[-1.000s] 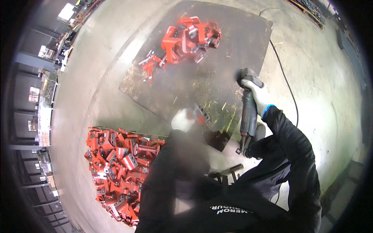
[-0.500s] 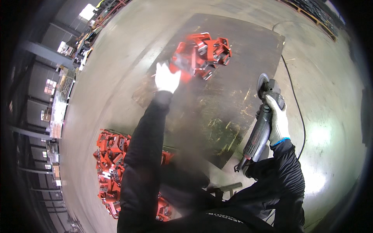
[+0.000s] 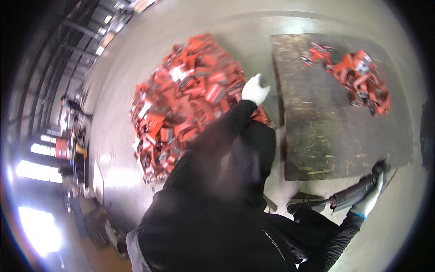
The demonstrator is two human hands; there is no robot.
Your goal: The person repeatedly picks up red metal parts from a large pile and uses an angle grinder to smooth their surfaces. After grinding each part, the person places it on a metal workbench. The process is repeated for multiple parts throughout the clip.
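Observation:
My left hand [image 3: 255, 89], in a white glove, reaches out to the right edge of a big heap of red metal parts [image 3: 181, 102] on the concrete floor; whether it grips a part I cannot tell. My right hand [image 3: 369, 201], also gloved, holds an angle grinder [image 3: 351, 195] low at the right, near the front corner of a dark steel plate [image 3: 317, 131]. A smaller pile of red parts [image 3: 360, 79] lies on the far end of that plate. My dark sleeves and body fill the lower middle.
The plate lies flat on the grey floor. A person [image 3: 72, 109] stands far off at the left, near shelving and bright windows. A dark shoe [image 3: 304, 200] shows below the plate's near edge.
The view has swung left, bringing the big red heap to the centre. My left hand left the pile on the plate and reached to the heap. The grinder dropped lower right.

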